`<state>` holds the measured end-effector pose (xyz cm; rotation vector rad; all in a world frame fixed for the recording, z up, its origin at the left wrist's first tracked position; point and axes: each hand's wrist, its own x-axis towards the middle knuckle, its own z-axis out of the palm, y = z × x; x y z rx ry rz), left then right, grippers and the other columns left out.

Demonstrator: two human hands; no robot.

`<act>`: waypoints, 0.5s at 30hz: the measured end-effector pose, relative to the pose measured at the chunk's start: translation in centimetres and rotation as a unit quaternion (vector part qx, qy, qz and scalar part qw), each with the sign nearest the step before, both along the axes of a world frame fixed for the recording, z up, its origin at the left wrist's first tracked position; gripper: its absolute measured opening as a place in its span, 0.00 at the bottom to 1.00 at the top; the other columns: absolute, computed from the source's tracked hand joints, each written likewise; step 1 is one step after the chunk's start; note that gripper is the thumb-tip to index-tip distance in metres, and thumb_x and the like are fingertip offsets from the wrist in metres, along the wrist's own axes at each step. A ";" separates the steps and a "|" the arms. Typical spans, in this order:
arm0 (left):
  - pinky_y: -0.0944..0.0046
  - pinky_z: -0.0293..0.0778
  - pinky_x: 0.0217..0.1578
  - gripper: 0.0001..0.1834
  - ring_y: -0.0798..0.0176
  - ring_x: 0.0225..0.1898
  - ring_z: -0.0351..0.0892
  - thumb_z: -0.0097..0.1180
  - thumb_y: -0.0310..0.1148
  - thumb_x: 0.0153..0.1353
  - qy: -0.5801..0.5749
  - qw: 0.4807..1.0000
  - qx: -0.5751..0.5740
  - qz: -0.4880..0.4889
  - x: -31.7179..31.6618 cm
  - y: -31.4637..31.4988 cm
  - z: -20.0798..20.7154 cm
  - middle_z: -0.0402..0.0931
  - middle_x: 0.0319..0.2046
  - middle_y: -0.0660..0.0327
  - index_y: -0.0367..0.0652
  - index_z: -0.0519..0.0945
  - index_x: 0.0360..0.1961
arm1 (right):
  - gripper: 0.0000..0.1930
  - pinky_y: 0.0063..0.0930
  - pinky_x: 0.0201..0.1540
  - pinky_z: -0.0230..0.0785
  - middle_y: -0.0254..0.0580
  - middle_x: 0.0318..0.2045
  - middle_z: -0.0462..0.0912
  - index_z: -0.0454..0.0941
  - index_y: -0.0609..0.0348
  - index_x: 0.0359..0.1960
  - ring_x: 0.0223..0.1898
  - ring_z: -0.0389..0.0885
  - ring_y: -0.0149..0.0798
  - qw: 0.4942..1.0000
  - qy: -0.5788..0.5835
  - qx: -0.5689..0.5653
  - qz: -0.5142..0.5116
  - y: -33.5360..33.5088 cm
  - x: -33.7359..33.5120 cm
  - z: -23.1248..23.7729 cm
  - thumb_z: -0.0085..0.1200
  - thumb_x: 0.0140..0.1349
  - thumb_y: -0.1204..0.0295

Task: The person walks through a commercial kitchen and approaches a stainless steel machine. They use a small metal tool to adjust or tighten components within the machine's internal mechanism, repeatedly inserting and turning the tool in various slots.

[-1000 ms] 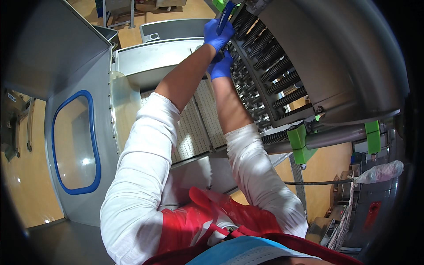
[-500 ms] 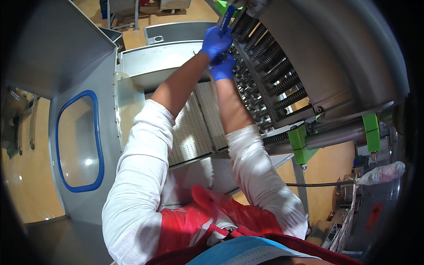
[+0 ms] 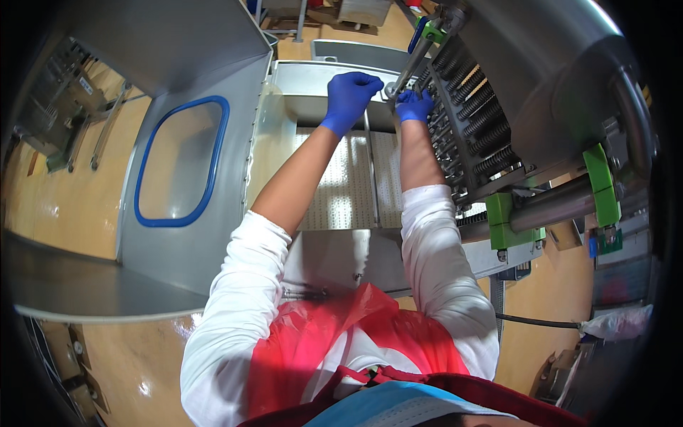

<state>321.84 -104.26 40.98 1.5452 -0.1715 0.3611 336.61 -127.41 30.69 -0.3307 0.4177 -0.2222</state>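
- Steel housing (image 3: 311,111): a pale perforated bed (image 3: 341,196) lies inside, a metal bar (image 3: 371,171) running along it.
- Metal rods (image 3: 444,141) are partly hidden by the right hand (image 3: 415,107), lying just right of its curled fingers.
- Left hand (image 3: 348,102): fingers bunched, apart from the rods.
- Whether either hand grips something small, I cannot tell.
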 end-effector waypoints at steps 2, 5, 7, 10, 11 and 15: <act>0.66 0.79 0.35 0.09 0.70 0.28 0.84 0.71 0.34 0.52 -0.031 0.998 -0.008 0.049 -1.0 1.9 -1.3 0.87 0.27 0.58 0.39 0.89 0.30 | 0.14 0.23 0.18 0.60 0.29 0.16 0.68 0.74 0.42 0.28 0.17 0.67 0.33 0.999 -0.006 0.037 0.037 1.1 0.5 0.8 0.48 0.65 0.51; 0.63 0.77 0.30 0.05 0.60 0.25 0.83 0.68 0.32 0.50 -0.124 0.972 0.128 0.152 -5.1 4.6 -1.2 0.84 0.24 0.56 0.43 0.86 0.23 | 0.19 0.31 0.44 0.75 0.32 0.40 0.85 0.81 0.41 0.47 0.40 0.81 0.36 0.989 -0.109 -0.047 0.092 1.1 1.9 -1.2 0.40 0.68 0.51; 0.67 0.77 0.33 0.08 0.70 0.28 0.82 0.71 0.32 0.51 -0.158 0.964 0.164 0.139 -7.8 5.8 -1.2 0.84 0.25 0.61 0.39 0.86 0.28 | 0.22 0.33 0.58 0.68 0.32 0.56 0.81 0.77 0.43 0.56 0.55 0.78 0.36 0.976 -0.151 -0.142 0.062 -1.0 2.6 -2.8 0.38 0.68 0.52; 0.63 0.76 0.34 0.08 0.63 0.30 0.82 0.66 0.33 0.56 -0.144 0.957 0.180 0.174 -15.1 7.4 0.9 0.83 0.28 0.59 0.39 0.85 0.31 | 0.23 0.34 0.60 0.66 0.28 0.60 0.77 0.75 0.40 0.59 0.58 0.75 0.34 0.997 -0.068 -0.025 0.029 -2.7 3.1 -2.1 0.42 0.66 0.51; 0.61 0.76 0.34 0.09 0.56 0.30 0.81 0.63 0.36 0.59 -0.197 0.949 0.177 0.169 -17.2 8.2 1.2 0.82 0.28 0.56 0.41 0.85 0.34 | 0.23 0.34 0.61 0.66 0.27 0.62 0.75 0.75 0.39 0.59 0.59 0.74 0.34 0.999 -0.036 0.005 0.009 -2.7 3.5 -1.5 0.43 0.65 0.51; 0.60 0.76 0.33 0.09 0.52 0.28 0.81 0.63 0.35 0.58 -0.065 0.975 0.179 0.113 -25.2 9.8 -0.8 0.81 0.24 0.56 0.41 0.86 0.27 | 0.23 0.38 0.61 0.64 0.26 0.61 0.74 0.74 0.38 0.56 0.58 0.71 0.34 0.999 -0.009 0.031 0.012 -1.1 3.2 -0.3 0.46 0.62 0.49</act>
